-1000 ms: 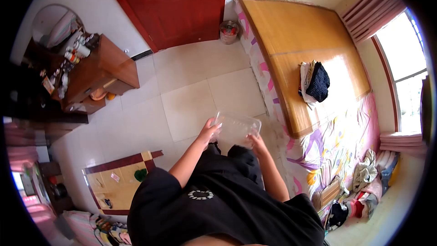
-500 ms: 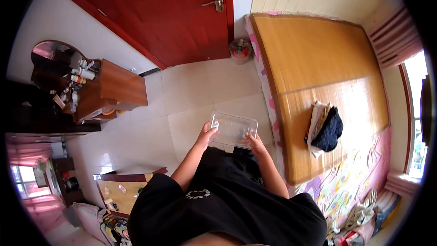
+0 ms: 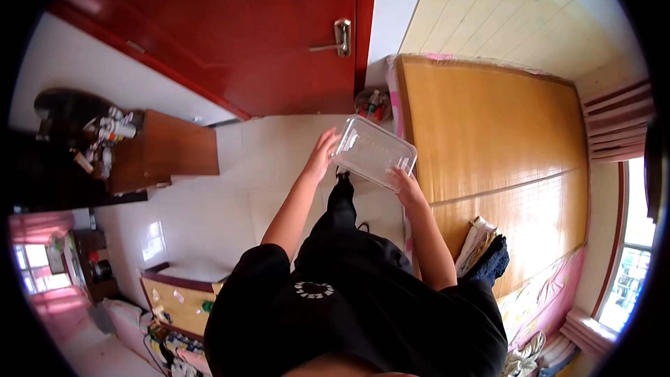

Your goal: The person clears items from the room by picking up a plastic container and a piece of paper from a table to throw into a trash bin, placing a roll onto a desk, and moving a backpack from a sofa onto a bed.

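Note:
A clear plastic container (image 3: 373, 150), rectangular with rounded corners, is held in front of my body at a slant. My right hand (image 3: 407, 188) grips its near right corner, with the thumb over the rim. At the left end, my left hand (image 3: 320, 156) rests against the container's edge with its fingers fairly straight; part of its hold is hidden. Just beyond the container, a round waste bin (image 3: 364, 113) with red and green items inside stands on the floor by the door.
A red door (image 3: 244, 42) with a metal handle (image 3: 340, 38) is ahead. On the right is a bed with a tan mat (image 3: 488, 126) and folded clothes (image 3: 481, 251). A brown dresser (image 3: 180, 143) with bottles stands on the left. Pale tiles (image 3: 230, 209) cover the floor.
I have moved forward, closer to the door and bin, with one leg now stepping out. Both hands have reached farther out with the container, which has turned. The left fingers have straightened.

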{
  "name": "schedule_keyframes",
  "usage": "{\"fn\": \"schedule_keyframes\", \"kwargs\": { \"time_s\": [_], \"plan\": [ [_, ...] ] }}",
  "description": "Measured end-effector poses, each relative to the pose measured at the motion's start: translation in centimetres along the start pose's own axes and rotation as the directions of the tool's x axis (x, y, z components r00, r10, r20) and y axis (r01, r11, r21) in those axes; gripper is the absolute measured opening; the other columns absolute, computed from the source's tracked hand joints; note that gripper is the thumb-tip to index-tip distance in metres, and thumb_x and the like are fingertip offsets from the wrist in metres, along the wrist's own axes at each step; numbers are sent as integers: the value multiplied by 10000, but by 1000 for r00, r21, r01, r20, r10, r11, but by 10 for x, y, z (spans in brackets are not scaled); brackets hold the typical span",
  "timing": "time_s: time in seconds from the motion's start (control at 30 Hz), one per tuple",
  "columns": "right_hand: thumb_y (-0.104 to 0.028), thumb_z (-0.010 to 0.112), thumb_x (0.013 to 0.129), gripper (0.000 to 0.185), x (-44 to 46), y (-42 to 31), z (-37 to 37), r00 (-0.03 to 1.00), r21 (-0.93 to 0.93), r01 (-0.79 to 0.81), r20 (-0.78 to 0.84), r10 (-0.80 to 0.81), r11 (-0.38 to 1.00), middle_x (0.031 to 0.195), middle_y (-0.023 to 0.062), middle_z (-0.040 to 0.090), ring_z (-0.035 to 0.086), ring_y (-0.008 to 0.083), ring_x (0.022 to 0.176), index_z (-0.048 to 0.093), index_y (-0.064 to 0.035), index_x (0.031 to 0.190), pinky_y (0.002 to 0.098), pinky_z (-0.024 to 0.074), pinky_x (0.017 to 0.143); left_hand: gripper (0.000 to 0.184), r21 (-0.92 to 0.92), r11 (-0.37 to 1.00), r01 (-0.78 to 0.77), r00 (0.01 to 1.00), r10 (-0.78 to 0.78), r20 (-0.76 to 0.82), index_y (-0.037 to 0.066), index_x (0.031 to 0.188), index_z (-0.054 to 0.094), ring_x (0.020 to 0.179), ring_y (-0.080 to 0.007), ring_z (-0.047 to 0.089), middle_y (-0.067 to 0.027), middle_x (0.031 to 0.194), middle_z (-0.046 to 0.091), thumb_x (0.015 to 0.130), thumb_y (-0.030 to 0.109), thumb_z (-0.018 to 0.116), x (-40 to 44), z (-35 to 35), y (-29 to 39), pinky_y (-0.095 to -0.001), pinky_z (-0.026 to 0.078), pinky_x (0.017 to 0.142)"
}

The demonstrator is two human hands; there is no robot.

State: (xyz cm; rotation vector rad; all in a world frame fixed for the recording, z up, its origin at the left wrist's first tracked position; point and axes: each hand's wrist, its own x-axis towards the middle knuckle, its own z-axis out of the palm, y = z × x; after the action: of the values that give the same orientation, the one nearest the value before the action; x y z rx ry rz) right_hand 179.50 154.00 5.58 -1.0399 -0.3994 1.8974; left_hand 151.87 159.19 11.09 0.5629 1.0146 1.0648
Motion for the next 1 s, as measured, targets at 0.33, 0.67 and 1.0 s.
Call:
{"fn": "schedule_keyframes", "kwargs": {
  "time_s": [0.33,0.67,1.0],
  "plan": [
    [-222,550,852,385,70,-100,62,946,-13,211,-251,-207,977,984,90,570,553,200,873,447,-33,1172,331,452,776,349,-693,701,-170,965,-25,-262,129,1082,439,1005,-210,516,-34,1093,527,856,393,479,263,0,117,-370,409,804],
    [-375,564,825,479,111,-141,16,978,195,-156,-107,179,968,1065,97,565,541,203,923,419,-126,1208,343,436,726,292,-730,638,-244,932,-53,-357,117,936,456,874,-199,525,-56,926,563,827,380,523,224,13,107,-319,365,633],
    [-435,602,776,489,182,-189,-6,882,-76,-438,159,444,896,1122,-2,530,466,163,1034,467,-169,1164,356,343,809,456,-424,773,-472,729,73,-680,126,1223,416,1092,-233,461,-51,1240,458,845,374,475,-7,-42,-2,-405,388,891]
  ]
}}
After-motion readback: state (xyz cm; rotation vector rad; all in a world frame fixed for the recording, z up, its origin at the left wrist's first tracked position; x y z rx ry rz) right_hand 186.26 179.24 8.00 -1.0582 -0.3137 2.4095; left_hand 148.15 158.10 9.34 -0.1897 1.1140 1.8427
